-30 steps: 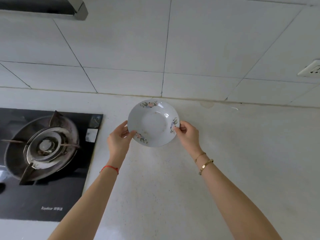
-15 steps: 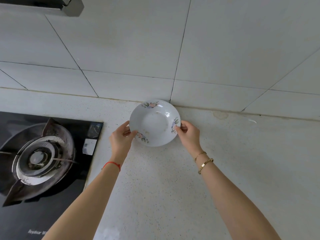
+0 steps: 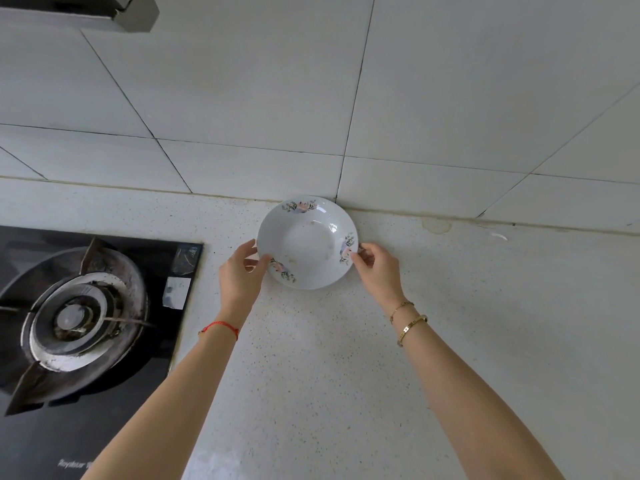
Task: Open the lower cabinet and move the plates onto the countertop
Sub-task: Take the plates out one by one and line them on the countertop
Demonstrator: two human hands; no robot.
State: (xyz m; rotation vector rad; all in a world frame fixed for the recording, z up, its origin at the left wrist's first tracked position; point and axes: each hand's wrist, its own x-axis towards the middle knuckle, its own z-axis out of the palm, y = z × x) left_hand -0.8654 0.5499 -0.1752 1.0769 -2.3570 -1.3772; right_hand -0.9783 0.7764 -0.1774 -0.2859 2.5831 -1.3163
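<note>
Both hands grip one floral plate by opposite rim edges: left hand, right hand. Plate sits on the speckled bench, near the tiled wall.

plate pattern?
White plate with pink-and-blue flower sprigs and green leaves spaced around its rim; plain centre. Head view, the only one.

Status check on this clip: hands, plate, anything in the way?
Left hand and right hand pinch the plate at opposite rims. Plate low at countertop rear, by wall. Stove left, clear.
</note>
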